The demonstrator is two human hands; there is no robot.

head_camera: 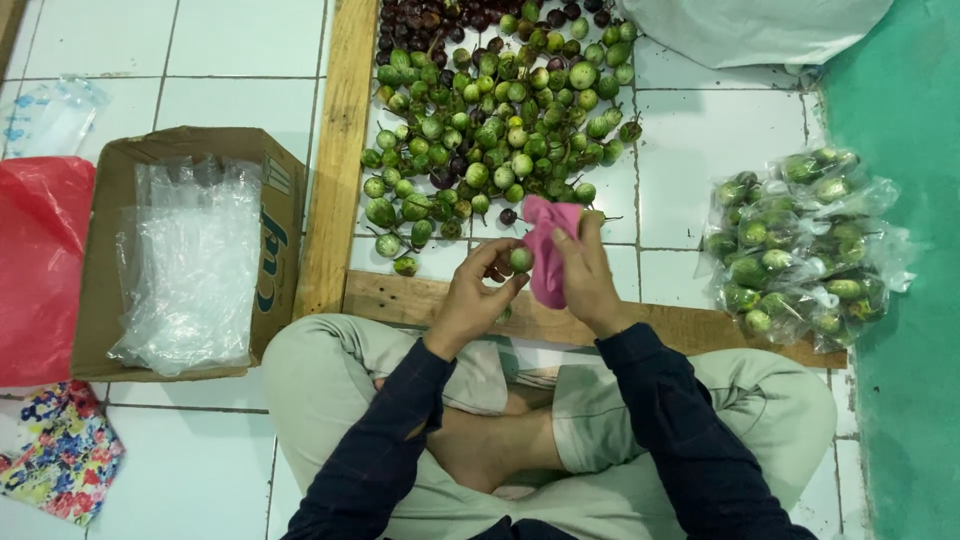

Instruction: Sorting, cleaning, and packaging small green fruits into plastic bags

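Head view: the person is sitting cross-legged on the tiled floor [220,60], facing a heap of small green eggplants [500,120]. Just below the heap's near edge, the left hand [475,295] is pinching one small green eggplant [521,259] with its fingers [497,262] closed around it. Touching that fruit from the right, the right hand [585,275] is gripping a pink cloth [549,250], its fingers [575,250] clenched on the fabric.

To wipe well, turning the fruit slowly in the left fingers while the cloth is pressing lightly over the whole skin, stem end too, seems wise; a firm pinch should keep it from slipping.

Left of the heap, beyond a wooden plank [338,150], a brown cardboard box [190,250] is lying open and holding a stack of clear plastic bags [190,265]; blue lettering is showing on its flap. Left of the box a red plastic bag [40,260] is lying. Right of the heap, clear filled packets of eggplants [800,245] are piling up beside a green mat [900,250].
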